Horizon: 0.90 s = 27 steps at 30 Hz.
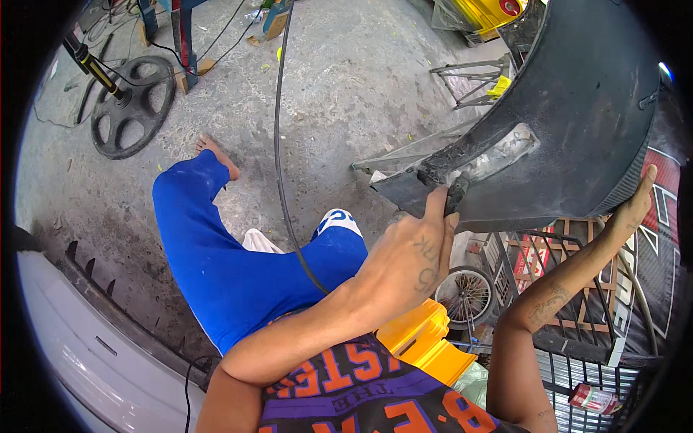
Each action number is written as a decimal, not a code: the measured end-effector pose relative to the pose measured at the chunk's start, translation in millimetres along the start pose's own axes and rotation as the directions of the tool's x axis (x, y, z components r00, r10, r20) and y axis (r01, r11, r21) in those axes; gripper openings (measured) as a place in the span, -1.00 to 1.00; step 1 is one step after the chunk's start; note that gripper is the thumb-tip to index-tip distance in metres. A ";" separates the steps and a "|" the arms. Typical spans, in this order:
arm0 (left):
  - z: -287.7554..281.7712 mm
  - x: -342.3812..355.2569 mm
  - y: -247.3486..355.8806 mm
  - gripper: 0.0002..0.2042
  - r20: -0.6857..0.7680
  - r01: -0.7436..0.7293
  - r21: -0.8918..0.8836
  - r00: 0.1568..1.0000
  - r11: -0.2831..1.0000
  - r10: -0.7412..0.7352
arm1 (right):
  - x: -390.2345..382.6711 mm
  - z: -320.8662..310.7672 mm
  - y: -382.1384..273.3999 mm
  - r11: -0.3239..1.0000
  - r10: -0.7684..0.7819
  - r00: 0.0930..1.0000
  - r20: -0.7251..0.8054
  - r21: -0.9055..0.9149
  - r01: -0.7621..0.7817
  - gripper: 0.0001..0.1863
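Observation:
A large curved black panel (570, 101) fills the upper right, with an elongated recess (505, 148) smudged pale grey and a rough dark area at its left end. My left hand (404, 260) reaches across to that end, its fingers pinched on a small dark piece (455, 195) against the panel; the piece is partly hidden. My right hand (634, 198) grips the panel's ribbed right edge from below. A metal stand (473, 76) shows behind the panel.
A black cable (281, 144) crosses the concrete floor and my blue-clad legs. A wheel-shaped base (130, 119) stands upper left, a silver body panel (86, 325) lower left. Yellow cases (411, 325), a bicycle wheel (451, 296) and black racks (548, 260) lie at lower right.

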State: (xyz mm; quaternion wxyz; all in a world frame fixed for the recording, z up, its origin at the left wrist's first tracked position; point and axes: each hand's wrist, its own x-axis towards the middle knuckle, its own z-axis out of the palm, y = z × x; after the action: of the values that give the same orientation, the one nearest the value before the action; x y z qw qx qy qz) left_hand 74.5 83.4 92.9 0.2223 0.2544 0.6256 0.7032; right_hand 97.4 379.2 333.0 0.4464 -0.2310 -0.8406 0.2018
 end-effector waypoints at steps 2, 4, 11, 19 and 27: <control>-0.2 0.1 0.9 -0.66 -0.009 0.000 -0.003 1.000 1.000 0.000 | -2.2 2.9 -2.2 1.000 -0.020 1.000 0.017 0.005 0.020 -0.26; -0.9 0.6 1.3 -0.66 -0.018 -0.001 -0.002 1.000 1.000 0.001 | -7.6 9.5 -8.6 0.999 -0.041 0.999 0.011 0.030 0.041 -0.26; -2.2 1.8 9.5 -0.68 -0.038 -0.005 -0.001 0.999 1.000 0.005 | 1.7 4.3 -0.1 0.997 -0.050 0.999 -0.002 -0.053 0.049 -0.26; 4.0 -2.5 5.8 -0.67 -0.161 -0.052 0.194 0.983 0.980 0.084 | 12.2 3.6 18.1 0.949 -0.264 0.960 0.094 -0.151 0.276 -0.54; 9.2 -1.2 13.2 -0.68 -0.161 0.014 0.170 0.987 0.985 0.014 | 20.2 0.9 26.7 0.347 -0.806 0.523 0.276 -0.496 0.796 -0.55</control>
State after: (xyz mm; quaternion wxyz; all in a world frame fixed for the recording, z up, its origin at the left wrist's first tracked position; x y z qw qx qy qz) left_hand 81.3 88.2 106.7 0.1483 0.2144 0.6995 0.6654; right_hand 92.1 412.2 331.2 0.4036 0.0864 -0.8586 -0.3040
